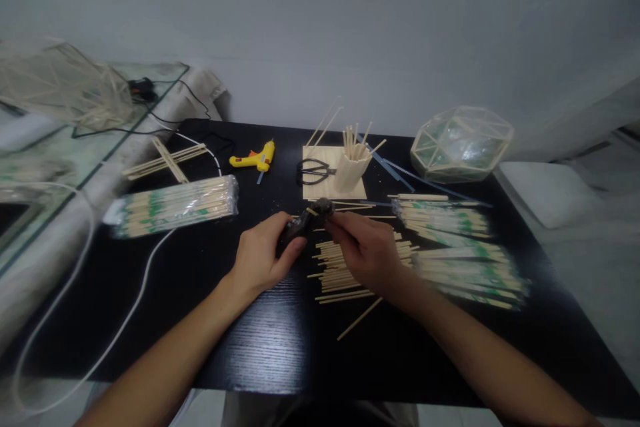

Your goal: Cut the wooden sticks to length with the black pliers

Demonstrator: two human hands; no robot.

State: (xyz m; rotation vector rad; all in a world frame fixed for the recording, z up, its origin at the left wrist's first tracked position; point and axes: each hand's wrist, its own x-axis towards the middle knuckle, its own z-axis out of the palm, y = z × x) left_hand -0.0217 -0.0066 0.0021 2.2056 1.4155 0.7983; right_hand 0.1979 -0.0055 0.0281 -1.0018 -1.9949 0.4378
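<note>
Over the middle of the black table, my left hand [260,250] is closed round a dark, lumpy object [323,205] whose kind I cannot make out. A short pale piece, like a bit of stick, shows on its top. My right hand [367,247] pinches at the object's right end, its fingertips pressed together; what lies between them is hidden. Beneath and beside my right hand is a spread of loose wooden sticks [333,273], with one stick [359,319] lying apart nearer the front.
A yellow glue gun [257,158] lies behind my left hand. Black-handled scissors [314,173] and a holder of sticks [350,172] rest on a wooden board [313,190]. Packed sticks [175,205] lie left, more packs [465,267] right. A faceted stick frame [463,143] stands back right.
</note>
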